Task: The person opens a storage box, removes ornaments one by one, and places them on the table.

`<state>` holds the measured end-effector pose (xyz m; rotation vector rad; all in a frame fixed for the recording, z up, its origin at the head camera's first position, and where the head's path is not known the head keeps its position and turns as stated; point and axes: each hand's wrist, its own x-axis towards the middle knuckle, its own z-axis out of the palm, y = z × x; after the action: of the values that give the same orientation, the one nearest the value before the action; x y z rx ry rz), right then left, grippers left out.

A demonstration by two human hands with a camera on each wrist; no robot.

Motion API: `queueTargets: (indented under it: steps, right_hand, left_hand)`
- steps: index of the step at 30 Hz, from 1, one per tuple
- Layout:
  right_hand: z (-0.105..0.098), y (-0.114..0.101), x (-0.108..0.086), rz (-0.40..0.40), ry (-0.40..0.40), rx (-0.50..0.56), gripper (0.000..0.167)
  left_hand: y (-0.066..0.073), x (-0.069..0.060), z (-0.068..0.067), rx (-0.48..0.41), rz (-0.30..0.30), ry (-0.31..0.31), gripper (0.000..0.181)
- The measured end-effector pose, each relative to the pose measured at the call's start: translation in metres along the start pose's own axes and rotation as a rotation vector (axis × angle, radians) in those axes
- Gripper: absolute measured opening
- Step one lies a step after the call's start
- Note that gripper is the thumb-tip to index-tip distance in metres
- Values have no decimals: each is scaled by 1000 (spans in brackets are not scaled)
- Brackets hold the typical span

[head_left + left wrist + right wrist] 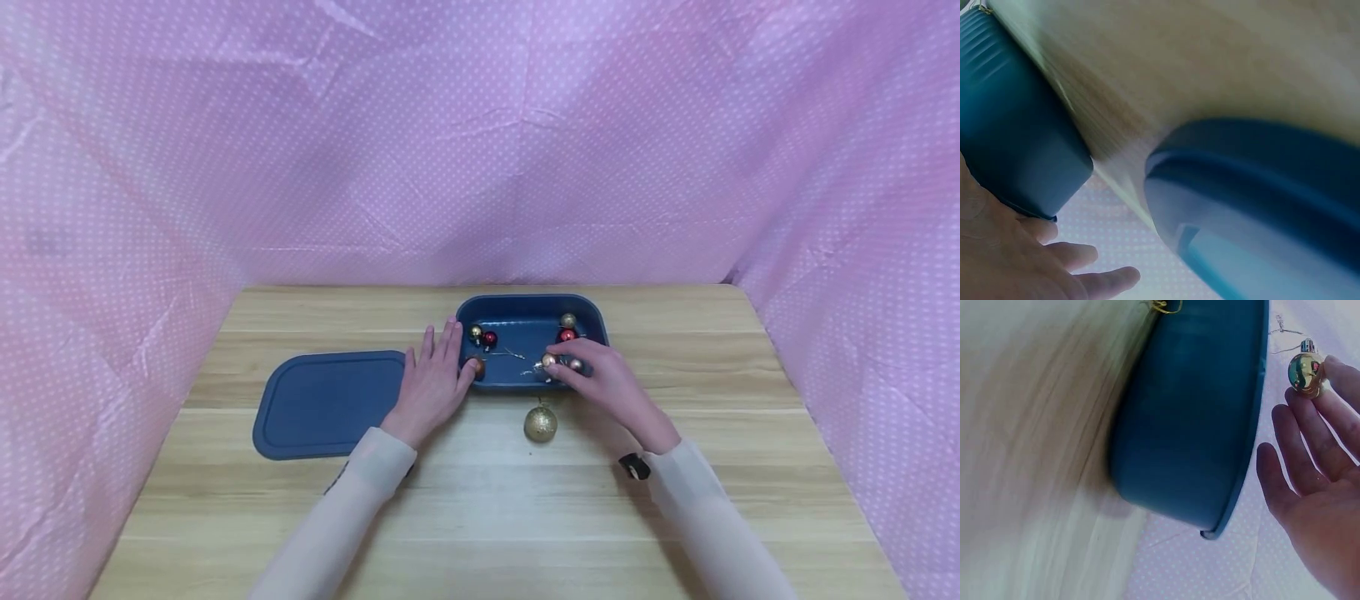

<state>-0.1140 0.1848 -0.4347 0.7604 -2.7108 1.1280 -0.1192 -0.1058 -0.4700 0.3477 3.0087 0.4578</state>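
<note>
Pale sleeves [347, 512] reach to a blue box [525, 306] of baubles [567, 335].
Right hand [606, 382] pinches a gold ball [550, 360] above it; left hand [435, 383], fingers straight, touches its left end. Glittery ball [540, 424] just in front, lid [322, 407] to the left.

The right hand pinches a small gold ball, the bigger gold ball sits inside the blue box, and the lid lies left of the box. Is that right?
Not quite: the head view shows the bigger gold ball on the table, not inside the blue box. The right hand pinches a small gold ball, and the lid lies left of the box.
</note>
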Motion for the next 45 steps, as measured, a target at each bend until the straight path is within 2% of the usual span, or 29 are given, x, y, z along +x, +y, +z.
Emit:
queueTargets:
  steps: [5, 18, 23, 45]
  right_hand:
    - [-7, -5, -9, -3, 48, 29, 28]
    - [-18, -10, -29, -48, 124, -30, 28]
    - [-18, -8, -35, -71, 130, -41, 29]
    - [-14, 4, -70, -65, 140, -81, 36]
  left_hand:
    - [0, 0, -1, 8, -3, -5, 74]
    - [0, 2, -1, 8, 4, -3, 75]
    - [0, 2, -2, 0, 4, -11, 75]
    - [2, 0, -4, -3, -5, -20, 75]
